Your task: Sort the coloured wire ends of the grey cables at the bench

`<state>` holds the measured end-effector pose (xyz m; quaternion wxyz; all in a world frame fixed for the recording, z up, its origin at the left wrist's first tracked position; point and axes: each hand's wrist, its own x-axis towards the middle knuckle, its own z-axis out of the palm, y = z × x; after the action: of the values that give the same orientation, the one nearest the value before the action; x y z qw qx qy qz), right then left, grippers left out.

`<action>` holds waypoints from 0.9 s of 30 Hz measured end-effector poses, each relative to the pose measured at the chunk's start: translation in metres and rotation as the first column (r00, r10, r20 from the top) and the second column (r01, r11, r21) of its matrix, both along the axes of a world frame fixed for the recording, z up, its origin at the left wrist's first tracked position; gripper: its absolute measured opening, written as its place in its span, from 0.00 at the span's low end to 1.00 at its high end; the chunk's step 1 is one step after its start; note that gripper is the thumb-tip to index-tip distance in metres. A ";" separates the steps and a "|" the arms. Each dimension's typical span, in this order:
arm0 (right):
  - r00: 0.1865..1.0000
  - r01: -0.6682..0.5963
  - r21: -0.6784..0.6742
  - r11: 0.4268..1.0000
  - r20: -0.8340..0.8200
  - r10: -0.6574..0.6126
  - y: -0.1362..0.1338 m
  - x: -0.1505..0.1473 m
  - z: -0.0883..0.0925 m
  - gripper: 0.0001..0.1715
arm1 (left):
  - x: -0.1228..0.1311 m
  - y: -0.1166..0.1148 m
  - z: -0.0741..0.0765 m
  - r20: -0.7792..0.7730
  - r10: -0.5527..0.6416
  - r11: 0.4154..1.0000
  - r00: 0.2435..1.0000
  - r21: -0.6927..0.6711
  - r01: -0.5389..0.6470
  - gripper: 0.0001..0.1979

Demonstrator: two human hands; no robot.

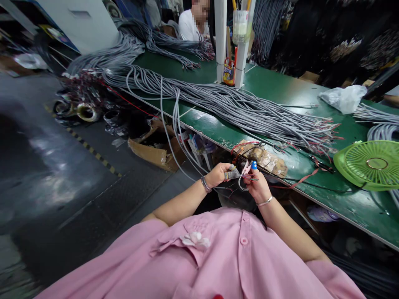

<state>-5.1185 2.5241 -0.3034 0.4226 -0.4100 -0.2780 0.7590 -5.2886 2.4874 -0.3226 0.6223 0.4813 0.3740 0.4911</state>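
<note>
In front of my chest, at the table's front edge, my two hands work close together. My left hand, its fingertips wrapped in grey covers, pinches the end of a grey cable. Opposite it, my right hand is closed on thin coloured wires, with a blue cover on its thumb. A small pale pink piece shows between the hands; its kind is unclear. A thin whitish loop hangs below the fingers. Several grey cables droop off the table towards my left hand.
A long bundle of grey cables lies across the green table. A taped block, pliers and a green fan are near my right side. A cardboard box stands below. A person sits across the table.
</note>
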 end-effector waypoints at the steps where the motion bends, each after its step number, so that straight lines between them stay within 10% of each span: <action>1: 1.000 0.004 -0.003 1.000 0.003 -0.004 0.000 -0.001 0.002 0.28 | 0.001 0.001 0.000 -0.006 -0.009 1.000 1.000 -0.005 0.009 0.21; 19: 0.994 -0.047 -0.134 0.990 -0.103 0.033 -0.012 0.028 -0.024 0.28 | -0.014 -0.030 -0.003 0.040 -0.147 0.987 0.988 -0.057 0.149 0.22; 27: 0.952 -0.306 -0.112 0.945 -0.055 0.302 -0.028 0.042 -0.022 0.21 | -0.028 -0.054 0.003 -0.080 -0.144 0.990 0.986 -0.005 0.144 0.19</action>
<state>-5.0762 2.4964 -0.3255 0.2804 -0.3728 -0.2841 0.8377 -5.3163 2.4335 -0.3196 0.6404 0.5266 0.3627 0.4254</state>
